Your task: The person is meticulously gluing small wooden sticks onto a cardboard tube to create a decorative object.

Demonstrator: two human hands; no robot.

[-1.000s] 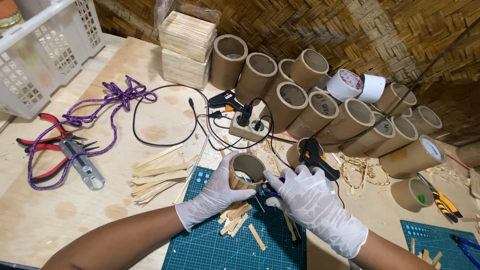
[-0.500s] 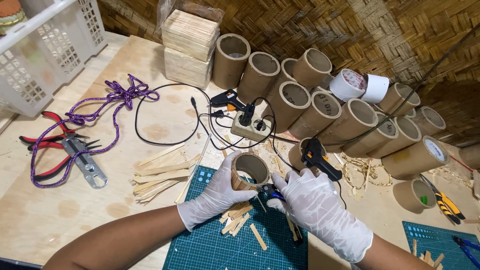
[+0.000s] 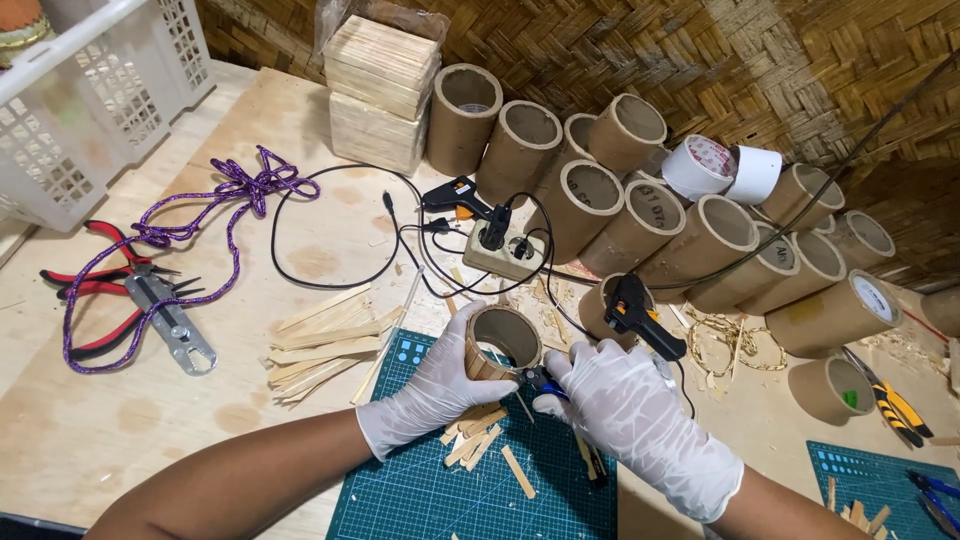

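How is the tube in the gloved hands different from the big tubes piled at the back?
The tube in hand is short and stands upright on the green cutting mat; the piled tubes are taller and most lean or lie on the wooden table. The left hand grips the short one, which has wooden strips on its side, with the right hand beside it; the piled ones are bare and untouched. All are brown, hollow cardboard.

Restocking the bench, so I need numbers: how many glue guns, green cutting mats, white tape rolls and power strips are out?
Glue guns: 2
Green cutting mats: 2
White tape rolls: 2
Power strips: 1
Total: 7
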